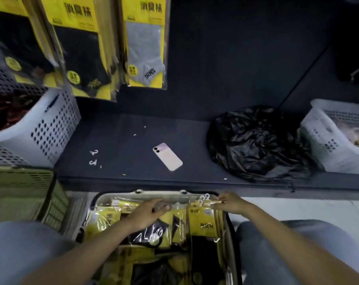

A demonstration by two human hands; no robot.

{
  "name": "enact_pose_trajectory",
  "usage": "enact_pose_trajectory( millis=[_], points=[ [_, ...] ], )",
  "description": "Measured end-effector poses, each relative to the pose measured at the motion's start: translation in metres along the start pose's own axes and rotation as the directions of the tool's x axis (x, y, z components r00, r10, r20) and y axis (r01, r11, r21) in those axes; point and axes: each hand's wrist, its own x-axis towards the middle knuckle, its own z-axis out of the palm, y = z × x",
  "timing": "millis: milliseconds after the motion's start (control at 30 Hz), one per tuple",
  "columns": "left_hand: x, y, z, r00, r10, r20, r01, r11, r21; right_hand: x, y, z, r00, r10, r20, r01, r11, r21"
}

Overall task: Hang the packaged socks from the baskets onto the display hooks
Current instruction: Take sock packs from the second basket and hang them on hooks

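Observation:
A cream basket [164,194] sits between my knees, filled with yellow sock packs [203,225] in clear sleeves. My left hand [148,214] lies over the packs in the basket's middle, its fingers curled at the top edge of one. My right hand [231,203] pinches the tops of a stack of packs at the basket's right side, just beside their white hooks [204,199]. Hung sock packs [144,44] fill the dark display wall at the upper left, holding black and grey socks.
A pink phone [167,156] and two loose white hooks [93,157] lie on the dark shelf. A black plastic bag [258,145] sits to the right, next to a white basket [335,153]. At the left stand a white perforated basket [40,128] and a green crate [20,194].

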Motion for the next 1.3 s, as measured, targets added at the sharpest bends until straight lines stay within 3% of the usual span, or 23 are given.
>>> enact_pose_trajectory(
  millis=[233,400,467,600,733,933,1100,1300],
  points=[
    [-0.006,-0.007,0.003,0.999,-0.019,0.05,0.024,0.995,-0.098,0.008,0.011,0.036,0.988,-0.032,-0.149,0.034,0.999,0.016],
    [-0.005,0.001,-0.002,1.0,-0.022,0.021,0.025,0.985,-0.168,-0.003,-0.003,0.019,0.983,-0.147,-0.114,0.147,0.989,-0.007],
    [-0.007,0.011,-0.007,1.0,-0.003,0.025,0.009,0.973,-0.229,-0.012,-0.018,0.001,0.968,-0.224,-0.111,0.239,0.961,0.141],
    [-0.012,0.046,-0.023,0.995,0.092,0.038,-0.067,0.904,-0.423,-0.04,-0.061,-0.04,0.928,-0.361,-0.091,0.357,0.793,0.494],
    [-0.021,0.086,-0.05,0.97,0.167,-0.177,-0.241,0.757,-0.607,-0.055,-0.106,-0.059,0.881,-0.432,-0.194,0.462,0.692,0.555],
    [-0.041,0.116,-0.112,0.846,0.148,-0.513,-0.452,0.709,-0.542,-0.064,-0.179,-0.058,0.795,-0.554,-0.249,0.562,0.515,0.648],
    [-0.059,0.118,-0.16,0.738,0.14,-0.66,-0.563,0.666,-0.489,-0.068,-0.219,-0.059,0.723,-0.649,-0.237,0.595,0.41,0.691],
    [-0.073,0.116,-0.206,0.626,0.055,-0.778,-0.614,0.65,-0.448,-0.067,-0.253,-0.069,0.703,-0.572,-0.422,0.67,0.334,0.664]
  ],
)
